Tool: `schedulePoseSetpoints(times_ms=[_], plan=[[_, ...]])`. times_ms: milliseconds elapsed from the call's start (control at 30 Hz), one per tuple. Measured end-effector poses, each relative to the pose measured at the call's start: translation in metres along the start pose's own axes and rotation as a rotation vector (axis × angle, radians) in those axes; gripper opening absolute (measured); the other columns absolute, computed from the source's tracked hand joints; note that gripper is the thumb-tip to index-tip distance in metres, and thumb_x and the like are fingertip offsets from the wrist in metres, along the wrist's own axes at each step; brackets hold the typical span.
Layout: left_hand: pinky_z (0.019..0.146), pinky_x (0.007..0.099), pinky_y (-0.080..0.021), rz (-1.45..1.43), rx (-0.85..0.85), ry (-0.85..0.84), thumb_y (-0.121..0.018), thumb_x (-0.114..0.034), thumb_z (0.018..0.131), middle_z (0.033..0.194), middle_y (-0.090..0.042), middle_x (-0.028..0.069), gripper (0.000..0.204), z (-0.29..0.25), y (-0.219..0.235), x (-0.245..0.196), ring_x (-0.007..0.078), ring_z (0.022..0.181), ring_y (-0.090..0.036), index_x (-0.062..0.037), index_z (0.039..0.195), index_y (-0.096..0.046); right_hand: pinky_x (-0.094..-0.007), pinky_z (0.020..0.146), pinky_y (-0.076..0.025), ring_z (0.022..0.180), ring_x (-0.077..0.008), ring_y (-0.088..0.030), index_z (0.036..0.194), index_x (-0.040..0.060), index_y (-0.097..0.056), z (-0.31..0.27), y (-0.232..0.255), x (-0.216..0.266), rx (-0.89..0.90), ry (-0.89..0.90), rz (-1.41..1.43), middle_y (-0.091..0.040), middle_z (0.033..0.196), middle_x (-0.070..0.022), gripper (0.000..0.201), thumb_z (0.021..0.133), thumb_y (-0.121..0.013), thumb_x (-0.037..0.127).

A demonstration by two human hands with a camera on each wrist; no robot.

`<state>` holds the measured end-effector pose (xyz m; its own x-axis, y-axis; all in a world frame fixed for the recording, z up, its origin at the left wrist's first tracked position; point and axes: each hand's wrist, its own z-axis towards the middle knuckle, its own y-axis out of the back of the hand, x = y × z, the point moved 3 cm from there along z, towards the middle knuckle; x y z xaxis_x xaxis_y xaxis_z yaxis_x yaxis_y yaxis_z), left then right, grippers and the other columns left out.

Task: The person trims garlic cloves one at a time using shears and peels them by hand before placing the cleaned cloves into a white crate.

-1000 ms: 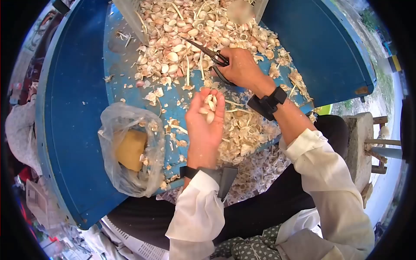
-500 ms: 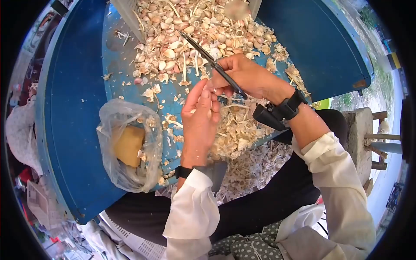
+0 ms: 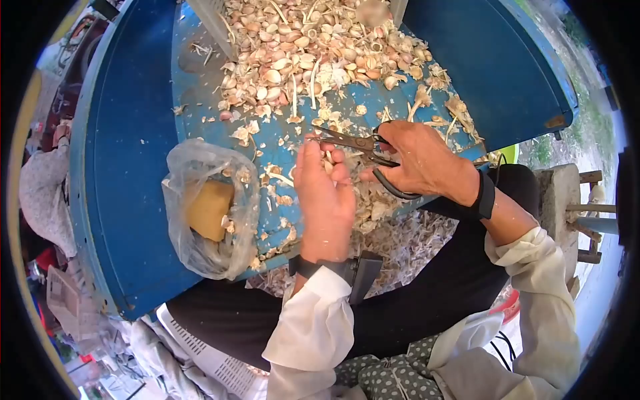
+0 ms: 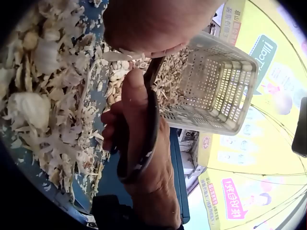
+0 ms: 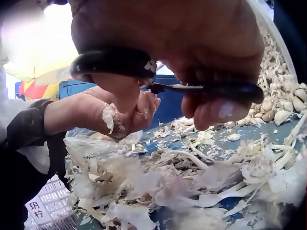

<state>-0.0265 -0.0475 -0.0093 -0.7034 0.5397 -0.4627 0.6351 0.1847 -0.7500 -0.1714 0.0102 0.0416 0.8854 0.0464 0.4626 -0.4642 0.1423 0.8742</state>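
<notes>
My left hand (image 3: 327,210) is turned palm up, its fingers curled round several peeled garlic cloves (image 3: 327,162). In my right hand (image 3: 437,163) are dark-handled scissors (image 3: 363,143), thumb and fingers through the loops. The scissor blades point left and reach the left fingertips; what lies between them there is hidden by the fingers. From the right wrist view, the scissors' black loop (image 5: 112,64) encircles the thumb, and a flake of white skin (image 5: 109,117) clings to the left hand. Below both hands lies a heap of garlic skins (image 3: 377,207).
A big pile of unpeeled garlic cloves (image 3: 287,60) spills from a pale plastic crate (image 4: 230,91) at the back of the blue table (image 3: 127,173). To the left sits a clear plastic bag (image 3: 180,250) with a tan block (image 3: 210,210) inside. Stems and skin scraps lie scattered between.
The right hand has moved from the pile to the left fingertips, then slightly back right. Its scissors have swung from pointing up-left to pointing left. The left fingers have closed more over the cloves.
</notes>
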Motion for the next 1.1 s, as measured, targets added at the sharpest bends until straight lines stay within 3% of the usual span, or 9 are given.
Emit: schedulePoseSetpoints(times_ms=[300, 367, 433, 500, 633, 733, 900, 1033, 1100], plan=[[0.046, 0.0152, -0.031, -0.101, 0.268, 0.072, -0.054, -0.019, 0.095, 0.084, -0.05, 0.001, 0.018, 0.004, 0.001, 0.004, 0.0077, 0.072, -0.047, -0.0057, 0.107, -0.052, -0.0395, 0.052, -0.043, 0.05, -0.0339, -0.047, 0.063, -0.0057, -0.058, 0.004, 0.001, -0.011, 0.288, -0.095, 0.335, -0.051, 0.054, -0.0214, 0.057, 0.073, -0.074, 0.048], [0.043, 0.0146, -0.04, -0.297, 0.36, 0.208, -0.054, -0.014, 0.096, 0.091, -0.05, 0.0055, 0.013, 0.004, -0.008, 0.004, 0.0085, 0.071, -0.047, -0.0027, 0.102, -0.051, -0.0389, 0.051, -0.041, 0.049, -0.0324, -0.042, 0.068, -0.0053, -0.059, 0.015, 0.007, -0.023, 0.203, -0.086, 0.277, -0.051, 0.054, -0.0201, 0.05, 0.074, -0.074, 0.042], [0.045, 0.0146, -0.044, -0.326, 0.364, 0.252, -0.052, -0.011, 0.095, 0.092, -0.049, 0.0061, 0.012, 0.005, -0.014, 0.003, 0.0096, 0.074, -0.049, -0.0023, 0.105, -0.051, -0.0346, 0.049, -0.038, 0.048, -0.0227, -0.045, 0.068, -0.0033, -0.053, 0.038, 0.019, -0.059, -0.056, -0.337, 0.246, -0.047, 0.053, -0.0136, 0.041, 0.08, -0.072, 0.031], [0.049, 0.0144, -0.048, -0.247, 0.204, 0.231, -0.052, -0.01, 0.095, 0.096, -0.052, 0.008, 0.013, 0.004, -0.016, 0.002, 0.0123, 0.08, -0.054, -0.0013, 0.105, -0.052, -0.0361, 0.052, -0.04, 0.051, -0.0216, -0.048, 0.075, -0.0022, -0.055, 0.062, 0.014, -0.105, -0.174, -0.281, 0.02, -0.052, 0.056, -0.0136, 0.028, 0.08, -0.07, 0.021], [0.052, 0.0156, -0.052, -0.227, 0.322, 0.231, -0.056, -0.011, 0.094, 0.102, -0.056, 0.0087, 0.019, 0.019, -0.001, 0.01, 0.0165, 0.089, -0.058, -0.0007, 0.109, -0.055, -0.0374, 0.054, -0.041, 0.052, -0.0206, -0.051, 0.078, -0.0007, -0.057, 0.081, -0.004, -0.142, -0.2, -0.051, -0.15, -0.055, 0.058, -0.0139, 0.02, 0.079, -0.069, 0.015], [0.054, 0.0145, -0.052, -0.088, 0.288, 0.237, -0.057, -0.014, 0.094, 0.097, -0.057, 0.0057, 0.02, 0.025, 0.001, 0.016, 0.0148, 0.088, -0.059, -0.0019, 0.11, -0.056, -0.0421, 0.058, -0.044, 0.059, -0.0351, -0.056, 0.076, 0.0016, -0.061, 0.084, 0.004, -0.129, -0.067, -0.084, -0.104, -0.057, 0.064, -0.0208, 0.013, 0.074, -0.066, 0.013], [0.058, 0.0134, -0.051, 0.246, 0.146, 0.157, -0.06, -0.021, 0.093, 0.093, -0.06, 0.0031, 0.03, 0.018, -0.017, 0.025, 0.0097, 0.084, -0.059, -0.0021, 0.116, -0.055, -0.0377, 0.052, -0.04, 0.051, -0.0263, -0.047, 0.07, -0.0018, -0.059, 0.057, 0.011, -0.066, 0.004, -0.231, 0.413, -0.054, 0.059, -0.0168, 0.024, 0.073, -0.071, 0.018], [0.054, 0.0171, -0.046, 0.431, 0.172, -0.011, -0.06, -0.025, 0.093, 0.093, -0.064, 0.0046, 0.036, 0.021, -0.014, 0.033, 0.0084, 0.074, -0.059, -0.0005, 0.118, -0.056, -0.035, 0.048, -0.038, 0.049, -0.025, -0.049, 0.07, -0.002, -0.059, 0.039, 0.009, -0.014, -0.095, -0.104, 0.381, -0.053, 0.056, -0.0152, 0.027, 0.067, -0.075, 0.02], [0.049, 0.0164, -0.04, 0.347, 0.293, -0.019, -0.06, -0.024, 0.093, 0.093, -0.064, 0.0052, 0.034, 0.018, -0.007, 0.024, 0.0071, 0.074, -0.058, -0.0009, 0.118, -0.055, -0.0298, 0.05, -0.035, 0.056, -0.0111, -0.037, 0.073, -0.0008, -0.053, 0.032, 0.009, -0.012, 0.023, -0.094, 0.491, -0.046, 0.058, -0.004, 0.032, 0.074, -0.076, 0.021]])
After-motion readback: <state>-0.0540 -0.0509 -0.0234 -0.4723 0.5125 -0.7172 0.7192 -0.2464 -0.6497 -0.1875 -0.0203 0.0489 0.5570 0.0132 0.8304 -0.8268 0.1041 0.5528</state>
